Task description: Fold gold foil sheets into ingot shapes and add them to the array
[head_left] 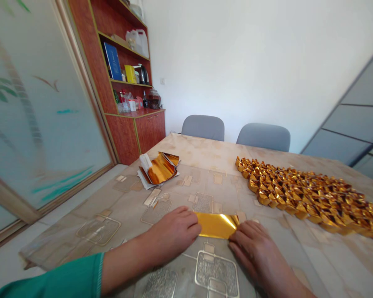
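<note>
A rectangular sheet of gold foil paper (216,225) lies flat on the patterned table cover (65,244), its shiny side up. My left hand (170,236) comes in palm down from a green sleeve (49,279), with its fingertips at the sheet's left edge. My right hand (255,256) lies palm down at the right edge, with its fingers on the sheet's corner. A large mass of folded gold ingot shapes (304,194) covers the table's right side, just beyond my right hand. Farther left, a curled stack of gold foil (158,169) rests on white paper (144,178).
Two grey chairs (230,130) stand behind the table's far edge. A red wooden cabinet (124,103) with shelves of bottles, a kettle and a book stands beyond the far left corner. A frosted glass door (40,111) runs along the left.
</note>
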{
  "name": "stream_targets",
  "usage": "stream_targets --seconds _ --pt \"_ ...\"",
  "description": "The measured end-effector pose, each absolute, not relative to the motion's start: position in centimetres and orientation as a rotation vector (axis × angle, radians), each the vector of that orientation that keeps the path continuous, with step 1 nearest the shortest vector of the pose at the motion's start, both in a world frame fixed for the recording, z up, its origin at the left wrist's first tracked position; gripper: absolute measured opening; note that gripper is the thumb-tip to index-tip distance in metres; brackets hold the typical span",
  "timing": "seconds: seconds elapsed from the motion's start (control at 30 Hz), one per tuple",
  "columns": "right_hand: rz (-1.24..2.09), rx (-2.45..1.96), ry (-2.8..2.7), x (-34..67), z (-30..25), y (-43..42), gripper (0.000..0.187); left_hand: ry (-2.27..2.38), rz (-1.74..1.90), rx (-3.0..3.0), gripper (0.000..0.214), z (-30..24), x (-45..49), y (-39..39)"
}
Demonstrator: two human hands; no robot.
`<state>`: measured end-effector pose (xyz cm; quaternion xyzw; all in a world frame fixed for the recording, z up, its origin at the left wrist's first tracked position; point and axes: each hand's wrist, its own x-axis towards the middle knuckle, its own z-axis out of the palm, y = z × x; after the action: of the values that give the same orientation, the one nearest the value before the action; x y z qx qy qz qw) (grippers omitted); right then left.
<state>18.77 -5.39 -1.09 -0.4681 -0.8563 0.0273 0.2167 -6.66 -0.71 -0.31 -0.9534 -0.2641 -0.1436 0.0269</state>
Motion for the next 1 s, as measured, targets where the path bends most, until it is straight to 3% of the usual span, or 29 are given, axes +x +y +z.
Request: stream_targets --seconds 0.23,0.53,1.0 --pt "0.064 -1.395 -2.385 18.3 -1.5 -4.6 0.011 -0.75 -0.186 -2.893 0.009 0.7 -5.0 -0.8" --pt "-0.252 -1.424 -2.501 15.5 -0.7 -3.8 0.006 -0.911 -0.243 -2.887 0.012 -0.2 -4.4 -0.5" --pt "-0.463 -1.224 -2.559 22.6 -2.3 -4.6 0.026 -0.86 -0.365 -2.875 0.013 -1.2 -5.8 -0.5"
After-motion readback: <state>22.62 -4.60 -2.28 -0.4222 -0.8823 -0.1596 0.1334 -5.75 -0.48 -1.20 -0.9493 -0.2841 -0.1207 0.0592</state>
